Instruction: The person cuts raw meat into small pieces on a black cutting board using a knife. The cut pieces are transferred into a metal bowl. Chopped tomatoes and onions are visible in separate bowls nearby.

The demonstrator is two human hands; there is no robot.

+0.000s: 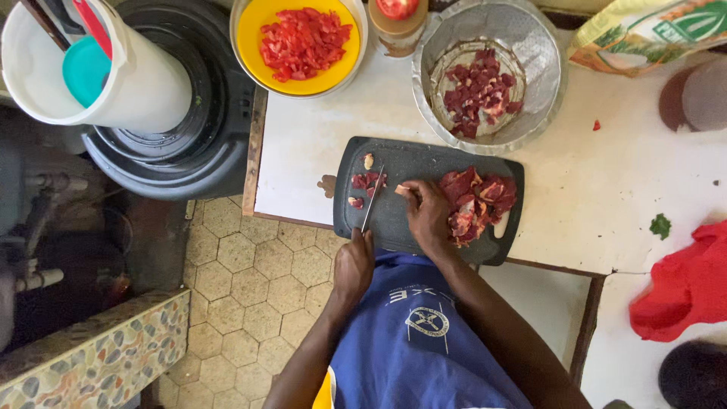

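Cutting raw red meat on a dark cutting board [394,220] at centre frame, we see the left hand [354,261] clenched around the handle of a knife [372,198], blade angled up toward a few small meat pieces [366,182] at the board's left part. Right hand [426,212] sits just right of the blade, fingers curled and pinching a small meat strip [401,190] against the board. Uncut meat pile [477,201] lies at the board's right end, touching the right hand. We judge the meat soft, wet, slippery and floppy, light per piece; best held pressed flat with curled fingertips close beside the blade, not lifted. Knife is stiff, thin, gripped at the handle. Upper centre-right: a metal bowl [545,83] holding more cut meat. Upper centre: a yellow bowl [254,30] with chopped tomato [304,42]. Upper left: a white bucket [144,87]. Red cloth [685,291] at right edge.
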